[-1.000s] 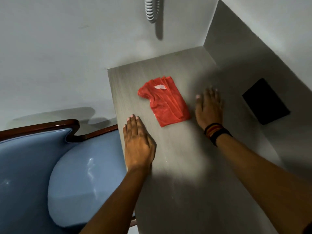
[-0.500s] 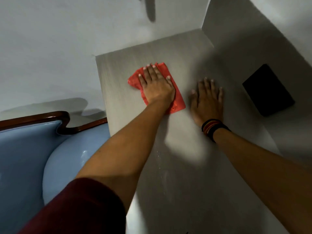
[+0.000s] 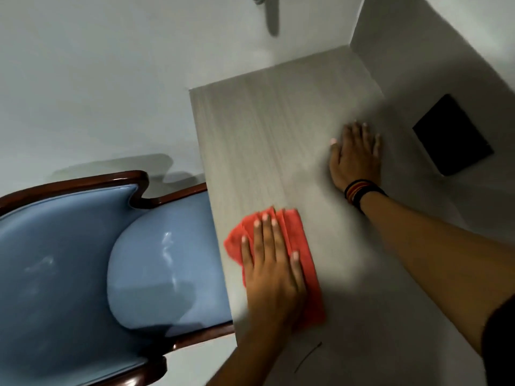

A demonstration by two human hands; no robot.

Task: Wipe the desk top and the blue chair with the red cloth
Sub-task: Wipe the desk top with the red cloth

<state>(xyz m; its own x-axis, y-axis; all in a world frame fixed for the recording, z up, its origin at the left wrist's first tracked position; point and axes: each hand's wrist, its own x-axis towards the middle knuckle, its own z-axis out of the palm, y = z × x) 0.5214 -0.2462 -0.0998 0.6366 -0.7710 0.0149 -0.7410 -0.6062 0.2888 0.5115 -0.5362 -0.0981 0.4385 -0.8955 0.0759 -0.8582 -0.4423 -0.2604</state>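
Observation:
The red cloth (image 3: pixel 308 277) lies folded on the grey wood-grain desk top (image 3: pixel 264 129), close to the desk's left edge. My left hand (image 3: pixel 271 268) presses flat on the cloth, fingers spread and pointing away from me. My right hand (image 3: pixel 355 154) rests flat on the bare desk farther back and to the right, with dark bands on its wrist. The blue chair (image 3: pixel 83 260), padded with a dark wooden frame, stands to the left of the desk, its seat tucked partly under the desk edge.
A black square panel (image 3: pixel 452 135) sits on the grey wall to the right of the desk. A thin dark strand (image 3: pixel 308 356) lies on the desk near me. White floor lies behind the chair and the desk's far end.
My left hand went from the bare desk onto the cloth, then slid it toward me and toward the desk's left edge. My right hand stays flat on the desk.

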